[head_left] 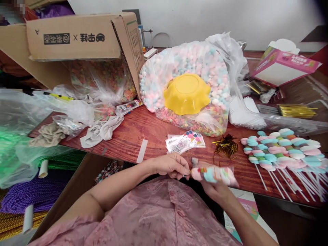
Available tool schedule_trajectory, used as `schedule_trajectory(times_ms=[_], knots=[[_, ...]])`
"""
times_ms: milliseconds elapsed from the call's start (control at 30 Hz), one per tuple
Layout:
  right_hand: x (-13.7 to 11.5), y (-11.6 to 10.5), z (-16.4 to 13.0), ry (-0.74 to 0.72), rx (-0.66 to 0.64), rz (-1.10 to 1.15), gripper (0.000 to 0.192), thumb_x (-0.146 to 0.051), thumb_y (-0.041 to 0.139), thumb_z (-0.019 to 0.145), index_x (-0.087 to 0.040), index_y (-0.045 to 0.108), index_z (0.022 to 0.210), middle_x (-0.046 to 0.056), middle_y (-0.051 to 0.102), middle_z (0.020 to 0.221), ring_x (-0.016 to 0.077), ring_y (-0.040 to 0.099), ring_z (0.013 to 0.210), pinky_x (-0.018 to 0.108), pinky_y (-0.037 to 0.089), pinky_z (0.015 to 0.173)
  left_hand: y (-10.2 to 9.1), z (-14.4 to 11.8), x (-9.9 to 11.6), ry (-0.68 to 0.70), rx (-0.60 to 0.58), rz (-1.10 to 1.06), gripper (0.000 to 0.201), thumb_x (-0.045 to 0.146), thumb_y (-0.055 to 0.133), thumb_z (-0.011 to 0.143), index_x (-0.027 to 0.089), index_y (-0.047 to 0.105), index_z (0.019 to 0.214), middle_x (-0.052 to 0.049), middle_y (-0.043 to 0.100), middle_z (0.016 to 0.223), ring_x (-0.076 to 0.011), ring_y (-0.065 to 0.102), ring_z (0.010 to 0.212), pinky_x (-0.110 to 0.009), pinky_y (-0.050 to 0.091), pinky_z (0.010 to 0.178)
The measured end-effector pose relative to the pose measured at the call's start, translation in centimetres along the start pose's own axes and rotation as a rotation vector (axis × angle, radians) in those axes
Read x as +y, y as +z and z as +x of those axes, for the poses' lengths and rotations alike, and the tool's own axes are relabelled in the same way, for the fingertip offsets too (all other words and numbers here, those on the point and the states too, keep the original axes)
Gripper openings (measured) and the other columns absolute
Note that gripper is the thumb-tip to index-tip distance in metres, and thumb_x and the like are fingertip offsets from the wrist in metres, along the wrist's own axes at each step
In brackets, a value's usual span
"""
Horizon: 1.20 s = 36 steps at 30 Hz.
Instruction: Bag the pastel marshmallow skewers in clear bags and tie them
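A marshmallow skewer (214, 175) in a clear wrapper lies sideways at the table's front edge, its pink, blue and white pieces slightly blurred. My left hand (172, 166) is closed, thumb and fingers pinching at the wrapper's gathered left end. Beneath the skewer, my right hand (216, 192) is closed around it, with most of its fingers hidden behind the sweets. Just beyond lie printed cards (183, 142) in a loose fan and a bunch of gold twist ties (225, 146). Several more marshmallow skewers (284, 150) on white sticks are piled at the right.
A yellow bowl (188, 95) sits upside down on a large bag of marshmallows (153, 78). An open cardboard box (84, 37) stands back left, near a grey cloth (102, 131). A clear tray (282, 123) and a pink carton (284, 66) are at right.
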State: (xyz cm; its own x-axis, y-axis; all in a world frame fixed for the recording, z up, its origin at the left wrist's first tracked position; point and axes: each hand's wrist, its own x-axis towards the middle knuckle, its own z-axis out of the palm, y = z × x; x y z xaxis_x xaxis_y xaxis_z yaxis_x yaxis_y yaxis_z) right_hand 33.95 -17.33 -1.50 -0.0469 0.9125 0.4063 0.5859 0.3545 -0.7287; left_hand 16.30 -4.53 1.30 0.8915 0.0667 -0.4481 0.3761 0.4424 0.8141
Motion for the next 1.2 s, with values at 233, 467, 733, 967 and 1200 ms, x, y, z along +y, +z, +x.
schedule_trajectory(times_ms=[233,467,733,967,1200], knots=[[-1.6,-2.4,0.2,-0.459,-0.163,-0.183,0.020,-0.021,0.052,0.095,-0.018,0.068,0.106,0.006,0.074,0.091,0.0165,0.069,0.083,0.030,0.057,0.081,0.0,0.5,0.1,-0.146,-0.262,-0.177,0.025,0.033,0.085,0.055,0.013,0.072,0.064,-0.002,0.061,0.049,-0.0077,0.044,0.036,-0.017,0.023,0.033],[-3.0,-4.3,2.0,-0.626,-0.255,-0.110,0.034,-0.020,0.048,0.096,-0.024,0.061,0.128,0.003,0.076,0.097,0.0172,0.070,0.088,0.032,0.057,0.083,1.3,0.3,1.5,-0.202,-0.412,-0.094,0.024,0.036,0.087,0.051,0.017,0.073,0.057,-0.006,0.060,0.048,-0.0101,0.036,0.032,-0.020,0.017,0.032],[-3.8,-4.9,2.3,-0.459,-0.240,0.005,0.051,-0.017,0.058,0.089,-0.037,0.053,0.135,0.006,0.065,0.125,0.0189,0.067,0.099,0.032,0.055,0.085,1.2,0.7,1.4,-0.187,-0.446,-0.056,0.024,0.037,0.086,0.051,0.018,0.072,0.054,-0.005,0.058,0.046,-0.0097,0.034,0.033,-0.022,0.017,0.031],[-4.7,-4.7,5.3,-0.074,-0.712,0.329,0.023,-0.023,0.052,0.095,-0.026,0.070,0.109,0.006,0.060,0.108,0.0150,0.058,0.096,0.029,0.051,0.083,0.9,1.2,1.1,-0.098,-0.419,-0.013,0.026,0.035,0.088,0.047,0.017,0.070,0.052,-0.004,0.059,0.049,-0.0099,0.036,0.038,-0.022,0.020,0.034],[-3.8,-3.2,5.1,0.019,-0.653,0.531,0.020,-0.028,0.051,0.095,-0.019,0.063,0.081,0.005,0.057,0.096,0.0162,0.056,0.094,0.032,0.049,0.084,0.4,0.0,0.8,-0.030,-0.365,-0.003,0.019,0.032,0.083,0.058,0.016,0.074,0.061,-0.005,0.067,0.058,-0.0105,0.044,0.044,-0.024,0.031,0.042]])
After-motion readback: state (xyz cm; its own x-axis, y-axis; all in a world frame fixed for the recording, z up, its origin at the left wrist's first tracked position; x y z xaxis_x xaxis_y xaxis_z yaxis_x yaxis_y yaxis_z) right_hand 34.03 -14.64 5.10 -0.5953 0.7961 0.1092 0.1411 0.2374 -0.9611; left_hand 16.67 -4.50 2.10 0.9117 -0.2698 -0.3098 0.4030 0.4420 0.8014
